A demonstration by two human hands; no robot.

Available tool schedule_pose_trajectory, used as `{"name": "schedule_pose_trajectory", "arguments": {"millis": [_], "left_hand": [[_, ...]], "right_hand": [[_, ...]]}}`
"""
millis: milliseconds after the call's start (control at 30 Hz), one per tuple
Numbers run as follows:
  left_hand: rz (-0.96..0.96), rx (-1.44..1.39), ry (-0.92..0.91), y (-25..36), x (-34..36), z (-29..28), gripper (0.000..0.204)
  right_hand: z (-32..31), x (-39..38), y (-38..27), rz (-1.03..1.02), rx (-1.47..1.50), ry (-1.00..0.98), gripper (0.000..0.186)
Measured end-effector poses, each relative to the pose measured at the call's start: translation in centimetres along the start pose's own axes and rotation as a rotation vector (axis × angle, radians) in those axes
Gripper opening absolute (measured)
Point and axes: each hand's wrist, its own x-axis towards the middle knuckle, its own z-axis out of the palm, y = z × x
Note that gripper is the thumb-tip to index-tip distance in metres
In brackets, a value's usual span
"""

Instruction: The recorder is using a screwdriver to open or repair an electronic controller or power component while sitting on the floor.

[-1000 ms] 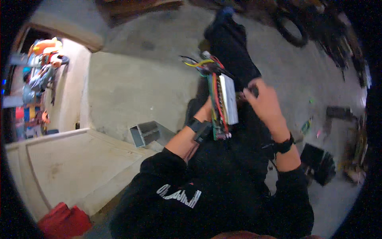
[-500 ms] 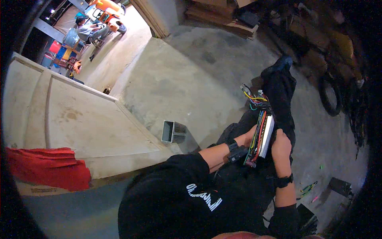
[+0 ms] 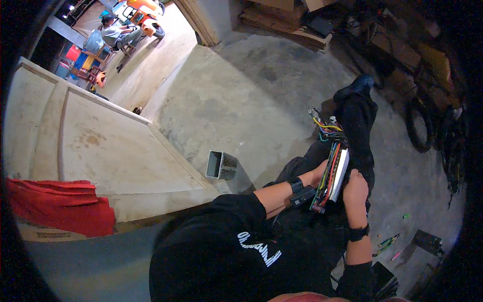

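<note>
A long circuit board (image 3: pixel 329 176) with a silver metal bar (image 3: pixel 340 173) along its right side is held upright over my lap. Red, green and other wires run along it, and a bundle of coloured wires (image 3: pixel 327 128) fans out from its far end. My left hand (image 3: pixel 316 175) grips the board from the left, its fingertips hidden behind it. Close to the silver bar, on the right, my right hand (image 3: pixel 356 189) is closed with curled fingers; what it holds, if anything, is hidden.
An open-ended finned metal case (image 3: pixel 221 165) lies on the concrete floor to the left. A pale panel (image 3: pixel 110 146) with a red cloth (image 3: pixel 60 207) borders the left. Cardboard (image 3: pixel 282 22), tyres (image 3: pixel 418 126) and cables pile up at right. A person (image 3: pixel 118 34) sits beside an orange scooter beyond the doorway.
The whole view has shifted slightly. My hands keep nearly the same place around the board, and the right hand looks a little more curled in.
</note>
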Motion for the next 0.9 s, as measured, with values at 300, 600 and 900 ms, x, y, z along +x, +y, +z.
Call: {"name": "schedule_pose_trajectory", "arguments": {"millis": [300, 600, 900], "left_hand": [[0.058, 0.063, -0.019, -0.5, 0.1, -0.8, 0.037], [-0.069, -0.138, -0.185, -0.3, 0.0, -0.5, 0.051], [-0.168, -0.056, 0.023, 0.0, 0.4, 0.2, 0.038]], "right_hand": [[-1.4, -1.1, 0.7, -0.062, 0.195, 0.043, 0.025], [-6.3, -3.7, 2.9, 0.226, 0.696, -0.001, 0.020], [-9.0, -4.4, 2.9, 0.166, 0.899, 0.059, 0.022]]}}
